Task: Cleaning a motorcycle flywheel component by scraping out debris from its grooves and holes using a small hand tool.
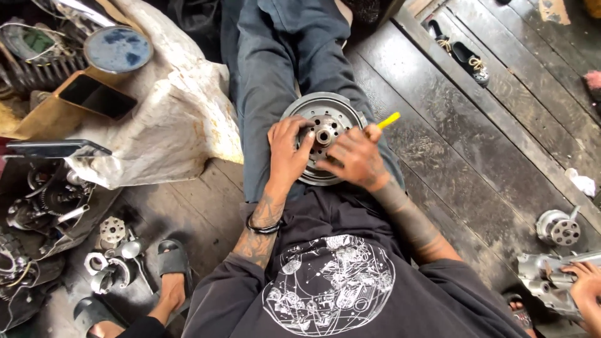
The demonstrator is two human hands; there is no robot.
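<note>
A round grey metal disc (341, 107) with a hub and several holes lies on my lap, on grey trousers (275, 69). My left hand (287, 150) is pressed on the disc's left side, fingers curled toward the hub (324, 134). On the disc's right side, my right hand (355, 158) is closed around a thin tool with a yellow handle (389, 119). The handle sticks out up and to the right. The tool's tip is hidden under my fingers near the hub.
Dark wooden floorboards (476, 144) run on the right. A white sack (169, 125) and engine parts (50, 200) lie at left, small metal parts (113, 250) beside a sandalled foot (170, 275). Another person's hand (585, 281) rests on a metal casing (544, 275) at bottom right.
</note>
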